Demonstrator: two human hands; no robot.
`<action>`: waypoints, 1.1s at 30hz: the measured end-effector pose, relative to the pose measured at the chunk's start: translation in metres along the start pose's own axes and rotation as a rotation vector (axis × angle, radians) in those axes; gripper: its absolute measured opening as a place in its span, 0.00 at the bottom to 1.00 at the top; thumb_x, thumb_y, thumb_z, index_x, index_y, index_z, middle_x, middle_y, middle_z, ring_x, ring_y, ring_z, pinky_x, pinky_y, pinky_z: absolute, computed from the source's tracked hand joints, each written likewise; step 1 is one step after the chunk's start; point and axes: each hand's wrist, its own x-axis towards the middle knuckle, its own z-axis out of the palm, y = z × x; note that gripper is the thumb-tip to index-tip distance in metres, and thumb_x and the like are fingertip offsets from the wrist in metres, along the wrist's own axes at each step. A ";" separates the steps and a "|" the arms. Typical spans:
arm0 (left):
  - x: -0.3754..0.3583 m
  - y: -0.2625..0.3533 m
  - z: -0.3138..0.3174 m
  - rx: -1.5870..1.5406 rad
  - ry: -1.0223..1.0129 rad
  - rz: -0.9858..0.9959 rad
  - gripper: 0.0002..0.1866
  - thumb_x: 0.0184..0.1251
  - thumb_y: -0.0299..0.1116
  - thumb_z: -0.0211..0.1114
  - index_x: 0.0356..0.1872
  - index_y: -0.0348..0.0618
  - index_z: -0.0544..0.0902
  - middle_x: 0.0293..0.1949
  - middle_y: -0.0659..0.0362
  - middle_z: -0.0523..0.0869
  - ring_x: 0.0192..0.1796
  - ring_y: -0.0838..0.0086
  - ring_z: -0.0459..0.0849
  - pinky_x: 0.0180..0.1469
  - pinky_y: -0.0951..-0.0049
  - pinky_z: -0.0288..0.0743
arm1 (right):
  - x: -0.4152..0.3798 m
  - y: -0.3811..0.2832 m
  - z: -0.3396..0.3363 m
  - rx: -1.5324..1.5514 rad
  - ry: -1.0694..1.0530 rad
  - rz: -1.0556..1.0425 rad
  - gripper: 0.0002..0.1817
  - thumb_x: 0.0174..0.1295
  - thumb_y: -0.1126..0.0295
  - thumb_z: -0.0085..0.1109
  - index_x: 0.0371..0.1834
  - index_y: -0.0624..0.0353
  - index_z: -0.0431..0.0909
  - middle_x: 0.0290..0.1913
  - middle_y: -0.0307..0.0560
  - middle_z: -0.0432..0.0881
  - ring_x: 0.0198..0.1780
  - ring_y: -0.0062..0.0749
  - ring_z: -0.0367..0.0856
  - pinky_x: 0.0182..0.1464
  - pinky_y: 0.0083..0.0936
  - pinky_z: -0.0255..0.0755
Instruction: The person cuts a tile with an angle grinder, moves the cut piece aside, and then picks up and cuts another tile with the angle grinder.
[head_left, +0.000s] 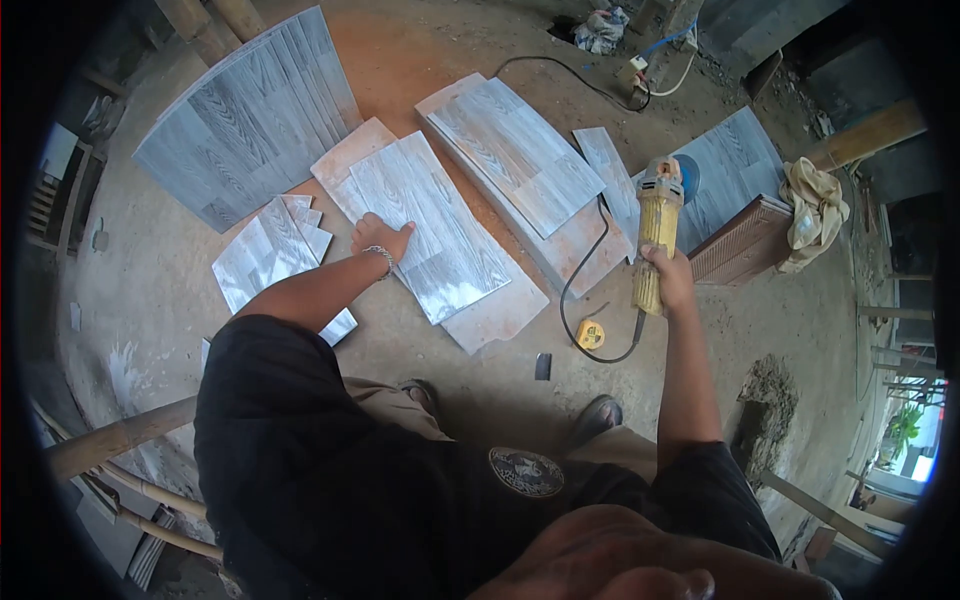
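My left hand (381,240) is at the left edge of a grey wood-patterned floor tile (430,225), its thumb on top and its fingers curled at the edge. The tile lies on a dusty pinkish slab (490,325). My right hand (668,275) is wrapped round the body of a yellow angle grinder (657,220), which is held upright with its head pointing away from me. A blue disc (686,178) shows at the head's right side. The grinder's black cord (572,318) loops down to the floor and away to the left.
Matching tiles (250,120) lean in a stack at the far left, and cut pieces (265,255) lie nearer. Another tile (520,150) rests on a second slab. A yellow tape measure (591,334) lies by the cord. A cloth (815,215) drapes over brown ribbed tiles (740,240).
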 end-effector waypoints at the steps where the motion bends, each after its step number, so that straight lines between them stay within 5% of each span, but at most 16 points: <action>1: -0.016 -0.015 0.001 -0.037 -0.211 -0.217 0.52 0.58 0.70 0.70 0.73 0.40 0.67 0.69 0.40 0.76 0.71 0.53 0.74 0.69 0.49 0.68 | 0.002 0.004 -0.002 0.023 0.000 -0.019 0.20 0.62 0.60 0.69 0.47 0.66 0.80 0.35 0.42 0.82 0.31 0.26 0.81 0.34 0.28 0.76; 4: -0.063 -0.075 0.048 -0.198 -0.408 -0.244 0.55 0.55 0.75 0.70 0.71 0.37 0.70 0.66 0.40 0.80 0.63 0.53 0.82 0.63 0.55 0.76 | 0.004 -0.002 0.009 0.066 -0.017 -0.006 0.20 0.62 0.59 0.68 0.48 0.66 0.80 0.35 0.43 0.83 0.30 0.27 0.83 0.34 0.28 0.77; 6: -0.106 -0.068 0.025 -0.397 -0.939 -0.344 0.51 0.59 0.74 0.68 0.66 0.35 0.75 0.64 0.43 0.82 0.60 0.57 0.85 0.57 0.59 0.80 | -0.005 -0.007 0.012 0.075 -0.022 0.033 0.20 0.63 0.59 0.68 0.48 0.66 0.80 0.35 0.44 0.83 0.30 0.28 0.83 0.34 0.28 0.77; 10: -0.128 -0.088 0.084 -0.661 -0.941 -0.378 0.40 0.69 0.68 0.65 0.64 0.39 0.80 0.55 0.52 0.88 0.49 0.66 0.87 0.53 0.66 0.80 | -0.002 -0.012 0.024 0.126 -0.040 0.014 0.20 0.64 0.60 0.67 0.49 0.66 0.79 0.34 0.45 0.83 0.30 0.30 0.84 0.33 0.29 0.78; 12: -0.131 -0.082 0.100 -0.868 -0.766 -0.216 0.25 0.78 0.58 0.62 0.53 0.44 0.84 0.47 0.57 0.90 0.43 0.72 0.88 0.50 0.69 0.80 | -0.002 -0.017 0.027 0.122 -0.069 -0.005 0.20 0.64 0.60 0.67 0.50 0.66 0.79 0.34 0.45 0.83 0.30 0.30 0.84 0.33 0.29 0.79; 15: -0.128 -0.086 0.086 -0.738 -0.739 -0.166 0.19 0.80 0.52 0.60 0.43 0.46 0.84 0.42 0.60 0.91 0.40 0.76 0.88 0.49 0.71 0.79 | 0.001 -0.015 0.035 0.156 -0.124 -0.040 0.20 0.64 0.61 0.67 0.49 0.67 0.79 0.34 0.46 0.83 0.30 0.31 0.85 0.33 0.29 0.79; 19: -0.136 -0.126 0.054 -0.881 -0.667 -0.171 0.19 0.79 0.52 0.62 0.37 0.46 0.83 0.38 0.58 0.90 0.39 0.73 0.89 0.43 0.73 0.79 | 0.006 -0.016 0.053 0.213 -0.163 -0.075 0.21 0.63 0.60 0.69 0.47 0.67 0.79 0.33 0.47 0.83 0.29 0.32 0.85 0.32 0.30 0.79; 25: -0.143 -0.110 0.023 -1.076 -0.914 -0.186 0.23 0.78 0.52 0.62 0.25 0.45 0.79 0.31 0.54 0.88 0.41 0.65 0.89 0.53 0.65 0.78 | 0.000 -0.014 0.058 0.214 -0.184 -0.082 0.21 0.62 0.59 0.70 0.46 0.67 0.78 0.32 0.46 0.83 0.28 0.32 0.85 0.31 0.30 0.78; 28: -0.135 -0.088 0.015 -1.103 -0.909 0.021 0.24 0.79 0.51 0.60 0.28 0.42 0.82 0.33 0.52 0.89 0.44 0.64 0.89 0.55 0.66 0.78 | -0.003 -0.016 0.060 0.240 -0.174 -0.077 0.21 0.62 0.59 0.70 0.45 0.67 0.78 0.32 0.46 0.83 0.28 0.31 0.85 0.31 0.30 0.78; 29: -0.142 -0.071 -0.009 -1.105 -0.851 0.042 0.21 0.79 0.46 0.59 0.43 0.33 0.83 0.38 0.51 0.89 0.45 0.62 0.89 0.60 0.63 0.80 | -0.003 -0.018 0.057 0.238 -0.171 -0.074 0.21 0.62 0.59 0.70 0.45 0.67 0.78 0.32 0.46 0.83 0.28 0.31 0.85 0.31 0.30 0.78; 33: -0.123 -0.064 -0.045 -1.098 -0.634 0.028 0.22 0.81 0.44 0.58 0.52 0.28 0.82 0.50 0.45 0.88 0.53 0.58 0.89 0.65 0.60 0.80 | 0.000 -0.020 0.050 0.270 -0.145 -0.109 0.21 0.62 0.59 0.70 0.45 0.67 0.79 0.32 0.46 0.83 0.28 0.31 0.85 0.31 0.29 0.78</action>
